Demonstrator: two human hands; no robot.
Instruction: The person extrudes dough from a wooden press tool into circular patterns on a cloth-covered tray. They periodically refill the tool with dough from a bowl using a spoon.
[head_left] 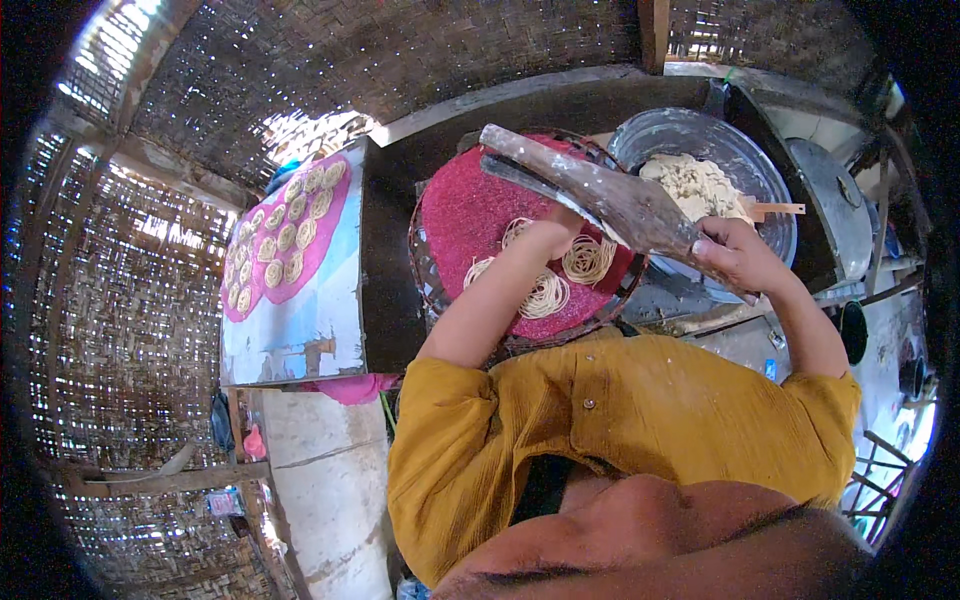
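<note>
I hold a long, worn wooden press (600,195) over a round woven tray (424,285) lined with a red mat (465,205). My right hand (738,255) grips the press's right end. My left hand (553,236) reaches across the tray and curls against the underside of the press, its fingers partly hidden by the wood. Several pale noodle nests lie on the red mat beneath the press, one (545,295) beside my left forearm and another (588,260) just right of my left hand.
A large metal bowl (660,128) of pale dough (695,185) with a wooden stick (778,208) stands behind the tray at the right. A metal lid (835,200) lies further right. At the left, a board (300,320) carries pink mats with several noodle nests (290,225). Woven walls surround.
</note>
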